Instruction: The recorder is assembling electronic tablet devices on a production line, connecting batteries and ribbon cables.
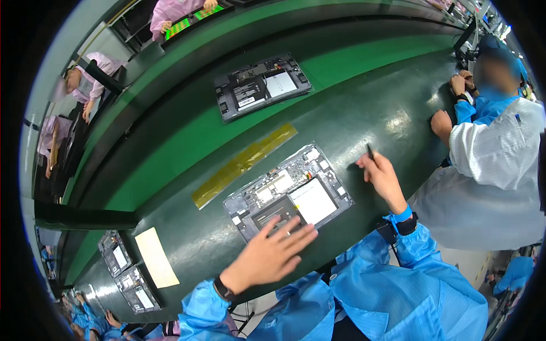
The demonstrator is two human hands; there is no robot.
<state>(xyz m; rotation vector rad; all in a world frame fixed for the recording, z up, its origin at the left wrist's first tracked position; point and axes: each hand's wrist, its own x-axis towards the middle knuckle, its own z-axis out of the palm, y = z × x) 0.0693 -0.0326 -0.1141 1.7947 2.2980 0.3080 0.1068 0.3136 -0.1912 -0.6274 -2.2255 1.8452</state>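
An opened flat electronic device (pixel 280 181), with a bare circuit board, a black battery and a white rectangle showing, lies in front of me on the dark green bench. Over its near edge my left hand (pixel 273 253) is spread flat, the fingertips at the black battery; whether they press on it I cannot tell. My right hand (pixel 382 175) is off the device's right side, holding a thin dark tool (pixel 370 150) between thumb and fingers. The tool's tip points away from me, and its exact kind is too small to make out. A blue band circles the right wrist.
Beyond the device lies a yellow tape strip (pixel 244 166). Another opened device (pixel 261 88) rests on the green belt (pixel 335 74). At left are a cream paper sheet (pixel 156 258), two more devices (pixel 136 290) and a dark post (pixel 85 217). A co-worker (pixel 495 142) sits close on the right.
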